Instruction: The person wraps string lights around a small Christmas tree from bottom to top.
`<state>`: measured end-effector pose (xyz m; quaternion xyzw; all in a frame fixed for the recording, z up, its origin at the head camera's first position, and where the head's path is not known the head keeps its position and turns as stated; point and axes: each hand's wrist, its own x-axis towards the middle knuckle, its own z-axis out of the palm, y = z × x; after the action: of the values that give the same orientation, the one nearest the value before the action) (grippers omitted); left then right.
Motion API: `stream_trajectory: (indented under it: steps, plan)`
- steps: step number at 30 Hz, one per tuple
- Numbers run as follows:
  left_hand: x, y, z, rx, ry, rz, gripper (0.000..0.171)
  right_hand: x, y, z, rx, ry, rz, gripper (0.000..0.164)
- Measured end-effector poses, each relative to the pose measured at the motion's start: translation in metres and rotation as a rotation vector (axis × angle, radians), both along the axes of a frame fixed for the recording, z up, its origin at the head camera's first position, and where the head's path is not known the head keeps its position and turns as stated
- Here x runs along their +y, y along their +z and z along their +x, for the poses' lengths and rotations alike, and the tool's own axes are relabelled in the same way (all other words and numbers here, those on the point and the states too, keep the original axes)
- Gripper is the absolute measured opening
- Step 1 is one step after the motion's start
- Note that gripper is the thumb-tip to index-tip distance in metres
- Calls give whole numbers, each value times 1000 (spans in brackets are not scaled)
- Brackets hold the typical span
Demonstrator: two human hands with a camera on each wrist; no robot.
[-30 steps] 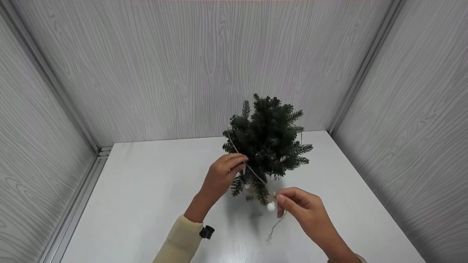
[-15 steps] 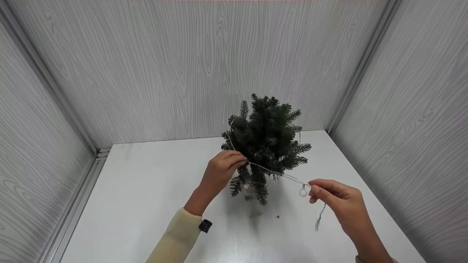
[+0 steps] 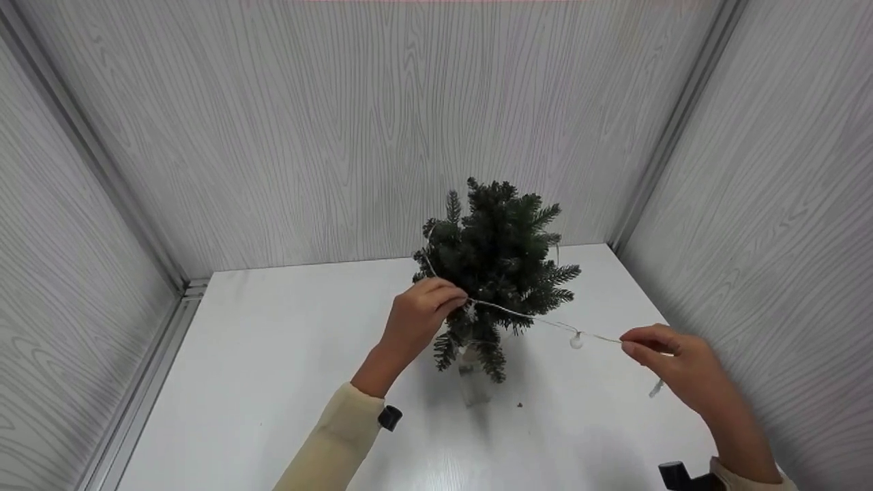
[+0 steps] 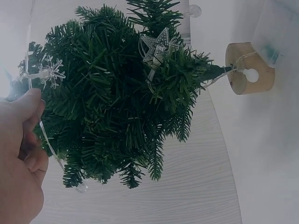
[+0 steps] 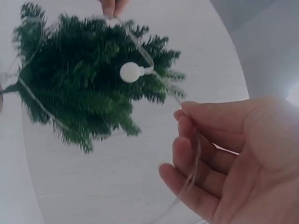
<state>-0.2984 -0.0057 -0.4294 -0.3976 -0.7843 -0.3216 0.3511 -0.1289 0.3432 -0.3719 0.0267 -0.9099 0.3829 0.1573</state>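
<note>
A small green artificial Christmas tree [image 3: 505,252] stands on the white table, its round wooden base [image 4: 254,70] plain in the left wrist view. My left hand [image 3: 423,310] pinches a string of lights [image 3: 505,309] at the tree's left front. Out to the right, my right hand [image 3: 682,365] pinches the same wire between thumb and fingers, and the stretch between the hands is nearly straight. From it hangs a round white bulb [image 5: 131,72]. A clear snowflake light [image 4: 46,73] sits beside my left fingertips, and a star light [image 4: 156,46] lies among the branches.
Wood-grained panels enclose the white table [image 3: 286,382] at the back [image 3: 327,136] and sides. A clear plastic box-like thing [image 4: 278,32] is near the tree's base. A tiny dark speck [image 3: 520,405] lies on the table.
My right hand has moved well to the right and slightly up, drawing the wire out from the tree. My left hand stays almost in place at the branches, still holding the wire.
</note>
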Motion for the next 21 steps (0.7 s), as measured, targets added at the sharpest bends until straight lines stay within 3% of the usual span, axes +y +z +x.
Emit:
stream_trajectory:
  steps: [6, 12, 21]
  plan:
    - [0, 1, 1, -14, 5, 2, 10, 19, 7, -9, -65, -77, 121, 24]
    - [2, -1, 1, -63, -3, -4, 11, 24, 13, -18, -62, -141, 108, 38]
    - [7, 3, 3, -32, 21, -15, 11, 14, 26, -46, 40, -207, 30, 41]
